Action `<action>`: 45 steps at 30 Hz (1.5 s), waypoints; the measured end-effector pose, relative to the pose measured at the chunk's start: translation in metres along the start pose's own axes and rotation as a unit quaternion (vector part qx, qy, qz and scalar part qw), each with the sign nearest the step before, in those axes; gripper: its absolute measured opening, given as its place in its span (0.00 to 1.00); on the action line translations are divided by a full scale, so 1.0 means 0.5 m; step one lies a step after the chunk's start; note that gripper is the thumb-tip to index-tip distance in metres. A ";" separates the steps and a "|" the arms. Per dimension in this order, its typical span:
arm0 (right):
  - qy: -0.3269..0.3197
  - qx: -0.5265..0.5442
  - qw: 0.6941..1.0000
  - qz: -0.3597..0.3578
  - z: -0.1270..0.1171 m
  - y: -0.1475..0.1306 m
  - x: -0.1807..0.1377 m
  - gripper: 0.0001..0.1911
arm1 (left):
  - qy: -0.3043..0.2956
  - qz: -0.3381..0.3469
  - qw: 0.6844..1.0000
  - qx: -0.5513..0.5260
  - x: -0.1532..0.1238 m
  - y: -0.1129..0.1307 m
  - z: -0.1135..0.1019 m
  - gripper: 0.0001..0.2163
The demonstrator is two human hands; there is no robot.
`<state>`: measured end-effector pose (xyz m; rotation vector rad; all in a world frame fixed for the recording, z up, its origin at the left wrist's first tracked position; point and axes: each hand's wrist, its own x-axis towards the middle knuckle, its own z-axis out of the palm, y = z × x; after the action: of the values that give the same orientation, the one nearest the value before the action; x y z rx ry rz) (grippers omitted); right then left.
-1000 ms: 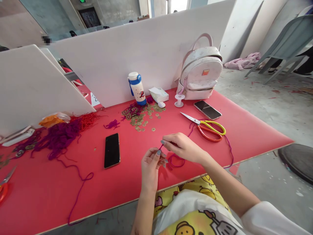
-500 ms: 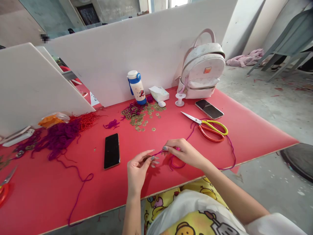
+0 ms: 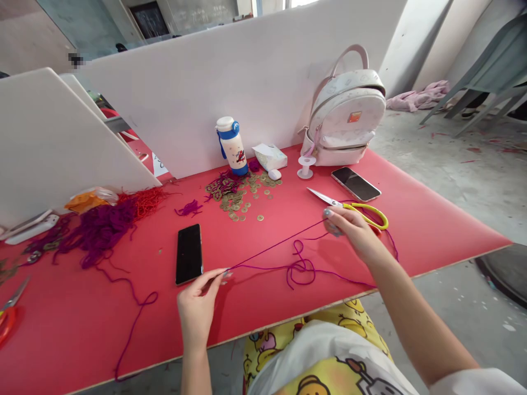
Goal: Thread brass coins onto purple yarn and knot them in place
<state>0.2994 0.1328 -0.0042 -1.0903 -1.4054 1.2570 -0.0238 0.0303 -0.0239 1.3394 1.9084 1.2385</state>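
Note:
A thin purple cord (image 3: 276, 246) is stretched taut between my two hands above the red table. My left hand (image 3: 201, 299) pinches one end near the black phone's lower corner; anything else within those fingers is hidden. Higher up on the right, my right hand (image 3: 348, 227) pinches the cord, just in front of the scissors (image 3: 366, 211) with yellow and orange handles. A second strand runs from my left fingers to a loose tangle of loops (image 3: 302, 267) on the table, and its tail trails toward the front edge.
A black phone (image 3: 189, 254) lies left of centre. Behind are brass coins (image 3: 233, 200), a bottle (image 3: 231, 147), a tissue pack (image 3: 269, 157), a white spool (image 3: 306, 168), another phone (image 3: 356, 184) and a backpack (image 3: 343, 120). Purple yarn (image 3: 105, 225) and more scissors (image 3: 14, 307) lie left.
My hands have moved apart, the left toward the lower left and the right toward the upper right. The cord between them is now drawn out long, and the loops on the table are uncovered.

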 end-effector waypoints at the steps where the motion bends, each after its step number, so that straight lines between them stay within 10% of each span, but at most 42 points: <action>1: 0.016 -0.005 1.000 0.003 -0.016 0.000 -0.001 0.22 | 0.017 0.002 1.000 0.011 0.002 -0.005 -0.011 0.07; 7: 0.079 -0.054 0.995 0.025 -0.073 0.009 -0.003 0.22 | 0.066 0.023 0.996 0.055 0.012 -0.036 -0.067 0.10; 12: 0.020 -0.121 0.992 -0.013 -0.022 0.010 -0.002 0.19 | 0.096 0.097 0.987 0.080 0.013 -0.034 -0.077 0.08; 16: -0.088 -0.242 0.966 -0.037 0.075 -0.011 -0.004 0.08 | 0.094 0.196 0.967 0.133 0.006 0.018 -0.035 0.05; 23: -0.200 -0.334 0.915 -0.109 0.193 -0.063 0.000 0.08 | -0.083 0.235 0.968 0.014 0.010 0.101 0.080 0.05; 31: -0.177 -0.393 0.895 -0.111 0.158 -0.010 0.081 0.10 | -0.099 0.210 0.973 -0.009 0.033 0.084 0.097 0.05; 37: -0.189 -0.529 0.813 -0.153 0.164 0.057 0.187 0.12 | -0.106 0.202 0.973 -0.020 0.036 0.066 0.111 0.05; 45: -0.213 -0.490 0.837 -0.114 0.181 0.068 0.234 0.06 | -0.076 0.217 0.973 0.013 0.052 0.044 0.128 0.06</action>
<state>0.1909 0.2349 -0.0335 -1.2499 -2.5880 0.5597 0.0270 0.0813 -0.0315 1.8771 1.5800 1.2627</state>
